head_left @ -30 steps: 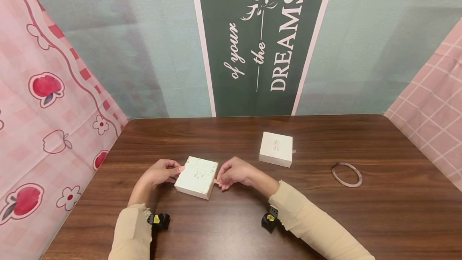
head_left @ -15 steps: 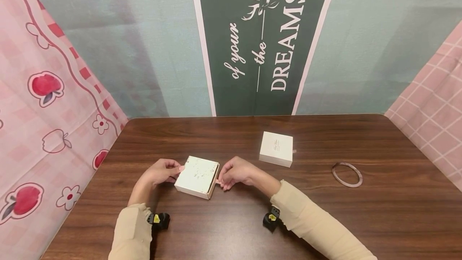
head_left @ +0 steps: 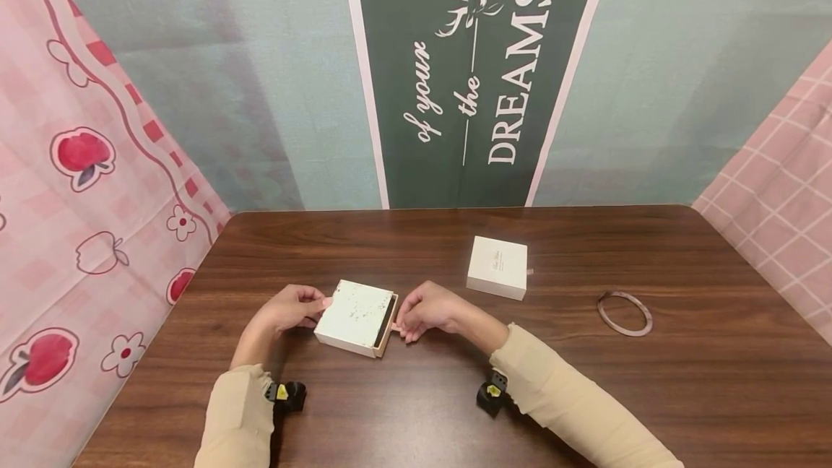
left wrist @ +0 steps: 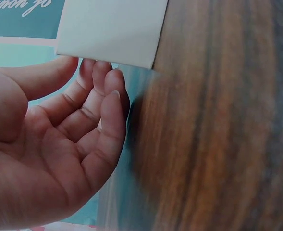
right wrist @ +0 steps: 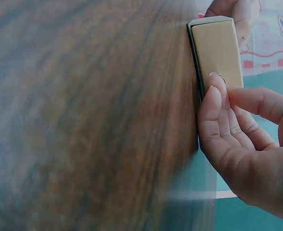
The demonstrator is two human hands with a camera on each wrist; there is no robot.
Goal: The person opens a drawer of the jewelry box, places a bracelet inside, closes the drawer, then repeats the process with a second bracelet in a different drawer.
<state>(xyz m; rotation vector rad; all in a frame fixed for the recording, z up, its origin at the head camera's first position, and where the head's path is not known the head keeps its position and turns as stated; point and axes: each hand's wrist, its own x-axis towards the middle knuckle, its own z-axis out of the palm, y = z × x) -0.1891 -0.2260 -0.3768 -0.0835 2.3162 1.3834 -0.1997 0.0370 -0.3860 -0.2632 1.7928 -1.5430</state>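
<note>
Sliding further out than a second ago, the inner drawer [head_left: 388, 328] now leaves a dark gap along the right edge of the speckled white box [head_left: 354, 316], where before that edge sat nearly flush. The right hand [head_left: 429, 309] has drifted slightly toward the right of the frame with it; its thumb and fingertips pinch a small pink pull tab [head_left: 397, 326] at the drawer's face. The left hand [head_left: 286, 310] has not shifted, its fingers curved against the box's left side, steadying it.

Only the right wrist view shows the drawer's tan front [right wrist: 217, 53] set apart from the sleeve, with the fingertips [right wrist: 212, 98] against it; the tab itself is mostly hidden there. The left wrist view shows the left hand [left wrist: 55, 144] half open, fingers loosely bent and touching the box's white wall [left wrist: 112, 29], a grip the head view cannot resolve.

The box lies left of centre on a dark wood-grain table [head_left: 455, 396]. A second, clean white box [head_left: 497, 266] sits further back to the right, and a thin ring [head_left: 625, 313] lies well apart toward the right edge; neither has moved. Behind the table hangs a green banner [head_left: 474, 71] lettered "of your DREAMS", flanked by a pink apple-print cloth [head_left: 78, 186] at left and a pink checked cloth [head_left: 780, 186] at right.
</note>
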